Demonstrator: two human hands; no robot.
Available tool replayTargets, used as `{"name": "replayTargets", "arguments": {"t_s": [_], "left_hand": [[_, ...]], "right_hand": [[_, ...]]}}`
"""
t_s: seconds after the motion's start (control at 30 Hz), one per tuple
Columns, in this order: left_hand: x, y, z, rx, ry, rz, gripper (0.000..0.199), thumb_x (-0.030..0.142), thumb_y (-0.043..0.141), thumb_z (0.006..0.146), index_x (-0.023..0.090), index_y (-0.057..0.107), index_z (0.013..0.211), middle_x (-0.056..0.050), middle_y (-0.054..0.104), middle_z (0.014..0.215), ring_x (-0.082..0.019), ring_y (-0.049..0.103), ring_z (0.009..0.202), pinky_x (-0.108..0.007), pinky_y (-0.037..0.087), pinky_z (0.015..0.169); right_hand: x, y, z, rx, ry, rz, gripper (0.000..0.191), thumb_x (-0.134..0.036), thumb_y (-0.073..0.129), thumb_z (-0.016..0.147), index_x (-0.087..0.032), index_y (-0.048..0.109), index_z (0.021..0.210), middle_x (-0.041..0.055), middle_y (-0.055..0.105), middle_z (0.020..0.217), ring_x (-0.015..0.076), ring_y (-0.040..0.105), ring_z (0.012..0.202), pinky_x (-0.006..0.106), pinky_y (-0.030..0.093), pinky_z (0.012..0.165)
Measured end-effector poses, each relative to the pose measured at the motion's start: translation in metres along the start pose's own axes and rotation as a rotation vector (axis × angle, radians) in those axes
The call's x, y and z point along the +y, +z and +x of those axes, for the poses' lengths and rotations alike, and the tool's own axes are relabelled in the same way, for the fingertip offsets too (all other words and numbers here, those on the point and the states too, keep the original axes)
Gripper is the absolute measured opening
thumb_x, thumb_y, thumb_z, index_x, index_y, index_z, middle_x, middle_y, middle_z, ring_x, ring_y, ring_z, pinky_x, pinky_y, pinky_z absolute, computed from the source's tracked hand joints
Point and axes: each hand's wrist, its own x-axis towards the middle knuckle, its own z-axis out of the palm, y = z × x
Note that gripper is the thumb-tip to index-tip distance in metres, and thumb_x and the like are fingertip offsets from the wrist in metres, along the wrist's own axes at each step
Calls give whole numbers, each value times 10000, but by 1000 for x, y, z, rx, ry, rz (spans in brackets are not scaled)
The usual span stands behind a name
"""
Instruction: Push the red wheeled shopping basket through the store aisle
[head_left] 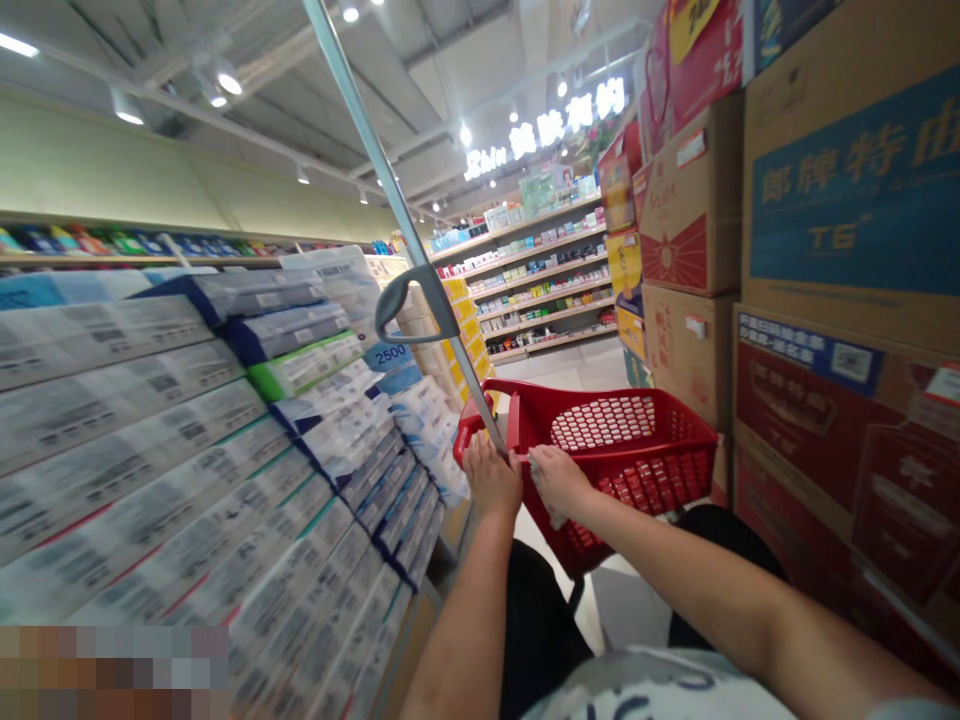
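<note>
Red plastic basket (679, 412) gripped at its rim, left hand (491, 478) and right hand (556, 482) curled closed, arms outstretched.

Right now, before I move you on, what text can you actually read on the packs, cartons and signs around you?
"2500": a blue round label on a wrapped pack.
"郎牌特曲" and "T6" (last character uncertain): the blue panel of a cardboard carton.
"Skin": the lit store sign; its Chinese characters are unclear.
The print on the stacked packs and shelf goods is too blurred to read.
</note>
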Motion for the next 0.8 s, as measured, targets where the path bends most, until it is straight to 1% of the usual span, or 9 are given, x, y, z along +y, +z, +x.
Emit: {"name": "replayTargets", "arguments": {"t_s": [0.07,0.13,0.3,0.4,0.5,0.57,0.67,0.73,0.8], "left_hand": [[-1,-3,-1,-7,12,0,571,321,487,888,19,430,1368,-236,489,1382,-350,388,1337,-548,292,1102],[-2,-6,-3,-7,19,3,576,331,482,895,20,423,1375,-227,491,1383,-349,393,1334,-542,294,1104],[-2,-5,-4,25,-7,-8,551,306,475,895,20,434,1365,-228,490,1382,-357,378,1341,-560,280,1104],[-1,-2,-4,27,-10,-8,549,305,476,896,12,434,1358,-236,502,1364,-354,377,1342,-559,275,1107],[-2,-3,-4,13,11,-11,549,318,479,902,15,433,1358,-233,518,1346,-342,374,1346,-551,271,1114],[-4,-5,-5,5,20,-6,554,329,482,904,21,431,1362,-231,513,1352,-337,371,1349,-545,272,1115],[-6,-7,-6,0,17,11,568,339,485,901,17,426,1366,-234,506,1359,-338,370,1349,-539,277,1115],[-6,-8,-6,11,9,19,567,326,481,895,0,431,1357,-241,508,1355,-342,374,1344,-535,275,1117],[-5,-7,-5,27,-8,22,555,301,471,890,-12,438,1347,-247,508,1351,-346,379,1340,-533,275,1117]], "right_hand": [[-6,-1,-2,1,-62,3,368,-85,460,844,-127,592,1185,121,622,1177,211,532,1122,345,406,999],[0,-4,-8,-1,-87,1,422,-66,460,831,-129,573,1233,123,607,1229,216,516,1166,358,395,1021],[27,-9,-16,8,51,-29,390,-57,425,852,-146,615,1181,118,643,1174,218,556,1129,356,421,992],[19,-5,-10,-13,74,-54,329,-84,426,873,-143,633,1121,123,656,1110,224,564,1098,356,429,970],[3,-3,-6,-17,10,-53,338,-82,424,869,-131,616,1142,120,650,1100,223,563,1075,352,431,959],[4,-6,-9,-13,-35,-49,379,-65,441,844,-132,596,1183,115,638,1141,225,554,1094,356,417,978],[24,-13,-18,-20,-34,-58,426,-45,452,824,-153,585,1214,108,624,1195,224,541,1133,353,393,1000],[38,-17,-22,-31,23,-76,393,-52,448,837,-162,603,1181,103,639,1163,217,552,1108,338,402,975],[42,-17,-22,-45,88,-103,325,-71,442,858,-162,632,1105,100,656,1089,212,570,1048,324,415,935]]}}
